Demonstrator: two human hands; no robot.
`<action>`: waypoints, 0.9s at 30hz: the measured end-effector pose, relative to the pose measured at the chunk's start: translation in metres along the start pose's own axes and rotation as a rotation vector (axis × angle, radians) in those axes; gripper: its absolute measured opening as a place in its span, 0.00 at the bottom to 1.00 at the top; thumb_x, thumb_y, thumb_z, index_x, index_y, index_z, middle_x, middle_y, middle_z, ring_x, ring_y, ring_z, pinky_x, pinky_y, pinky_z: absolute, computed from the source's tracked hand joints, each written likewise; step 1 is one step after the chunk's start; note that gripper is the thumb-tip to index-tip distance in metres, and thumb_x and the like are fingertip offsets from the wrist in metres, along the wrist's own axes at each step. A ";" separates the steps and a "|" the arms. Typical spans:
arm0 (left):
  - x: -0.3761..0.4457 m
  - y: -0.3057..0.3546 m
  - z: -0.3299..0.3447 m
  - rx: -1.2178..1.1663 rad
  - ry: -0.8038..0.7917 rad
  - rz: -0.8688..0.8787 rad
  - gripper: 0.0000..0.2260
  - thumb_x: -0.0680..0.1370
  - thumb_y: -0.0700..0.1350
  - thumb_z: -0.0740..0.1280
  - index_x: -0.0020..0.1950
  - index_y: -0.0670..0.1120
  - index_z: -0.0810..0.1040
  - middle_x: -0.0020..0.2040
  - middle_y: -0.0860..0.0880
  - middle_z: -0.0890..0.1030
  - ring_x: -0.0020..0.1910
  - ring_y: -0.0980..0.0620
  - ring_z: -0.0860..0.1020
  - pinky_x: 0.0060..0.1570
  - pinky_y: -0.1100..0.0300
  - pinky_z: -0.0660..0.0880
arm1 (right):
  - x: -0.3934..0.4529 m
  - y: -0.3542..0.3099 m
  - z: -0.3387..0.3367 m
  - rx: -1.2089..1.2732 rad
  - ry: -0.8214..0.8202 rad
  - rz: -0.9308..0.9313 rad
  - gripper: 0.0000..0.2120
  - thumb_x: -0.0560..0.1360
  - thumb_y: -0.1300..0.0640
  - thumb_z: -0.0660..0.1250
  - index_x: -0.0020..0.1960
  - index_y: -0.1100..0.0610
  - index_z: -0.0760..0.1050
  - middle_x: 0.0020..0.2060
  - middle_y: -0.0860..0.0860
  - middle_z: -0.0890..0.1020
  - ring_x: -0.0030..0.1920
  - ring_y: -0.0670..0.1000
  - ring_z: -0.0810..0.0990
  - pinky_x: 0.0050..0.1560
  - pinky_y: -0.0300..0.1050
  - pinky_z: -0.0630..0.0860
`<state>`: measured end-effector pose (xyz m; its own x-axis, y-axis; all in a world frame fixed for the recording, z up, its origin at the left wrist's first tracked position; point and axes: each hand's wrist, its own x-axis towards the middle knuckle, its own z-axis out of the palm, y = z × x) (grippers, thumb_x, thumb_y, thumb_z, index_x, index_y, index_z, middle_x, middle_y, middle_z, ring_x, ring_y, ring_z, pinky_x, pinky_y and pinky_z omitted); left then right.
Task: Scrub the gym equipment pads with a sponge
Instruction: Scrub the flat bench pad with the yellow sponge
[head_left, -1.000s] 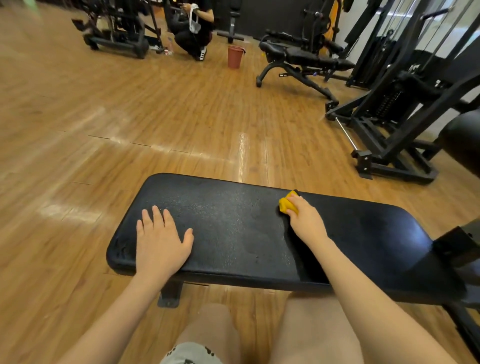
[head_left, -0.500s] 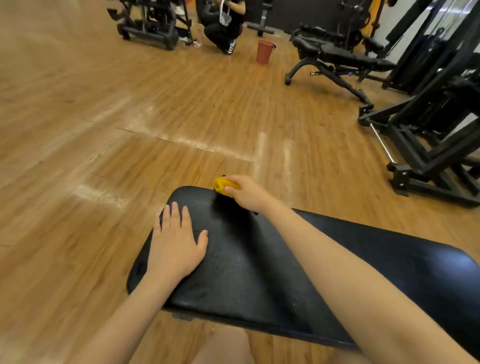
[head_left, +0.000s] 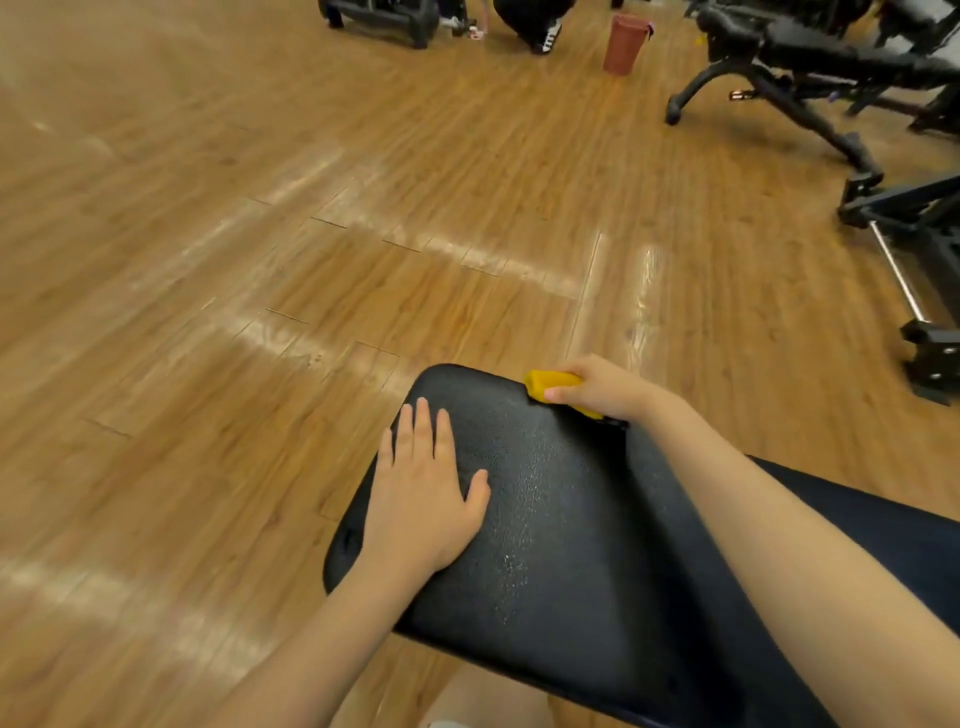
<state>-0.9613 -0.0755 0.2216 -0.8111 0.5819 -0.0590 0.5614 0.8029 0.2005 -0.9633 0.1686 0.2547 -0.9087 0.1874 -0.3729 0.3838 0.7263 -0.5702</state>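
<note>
The black bench pad stretches under both your hands, its surface glistening with droplets between them. Your left hand lies flat and relaxed on the pad's near corner, so keep leaning on it to steady yourself. Your right hand clenches the yellow sponge on the pad's far edge beyond your left fingertips; press it flat, and work overlapping strokes along that rim.

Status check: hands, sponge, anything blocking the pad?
Left hand flat on black padded bench. Right hand grips yellow sponge at pad's far edge. Nothing in the way.
</note>
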 end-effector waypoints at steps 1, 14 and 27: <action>0.000 0.000 0.002 -0.007 0.005 -0.002 0.42 0.68 0.62 0.32 0.78 0.41 0.46 0.78 0.40 0.45 0.77 0.44 0.44 0.74 0.49 0.43 | -0.004 0.007 -0.003 -0.014 -0.003 -0.003 0.12 0.76 0.56 0.66 0.55 0.63 0.75 0.41 0.52 0.75 0.42 0.49 0.71 0.38 0.38 0.67; 0.001 -0.001 0.002 -0.011 0.000 0.000 0.43 0.67 0.63 0.31 0.78 0.42 0.45 0.78 0.41 0.44 0.77 0.45 0.42 0.74 0.50 0.41 | -0.013 0.011 -0.009 0.047 -0.001 0.003 0.03 0.76 0.57 0.66 0.48 0.56 0.74 0.35 0.48 0.72 0.36 0.46 0.69 0.30 0.28 0.64; 0.001 -0.001 0.003 0.017 -0.004 -0.001 0.44 0.67 0.63 0.31 0.78 0.43 0.46 0.78 0.42 0.45 0.77 0.46 0.43 0.74 0.51 0.42 | -0.024 0.023 -0.005 0.008 0.035 0.045 0.12 0.76 0.55 0.66 0.54 0.62 0.75 0.41 0.53 0.74 0.42 0.49 0.71 0.35 0.34 0.64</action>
<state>-0.9620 -0.0753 0.2188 -0.8111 0.5814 -0.0636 0.5632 0.8057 0.1835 -0.9338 0.1842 0.2547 -0.8956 0.2429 -0.3726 0.4256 0.7113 -0.5593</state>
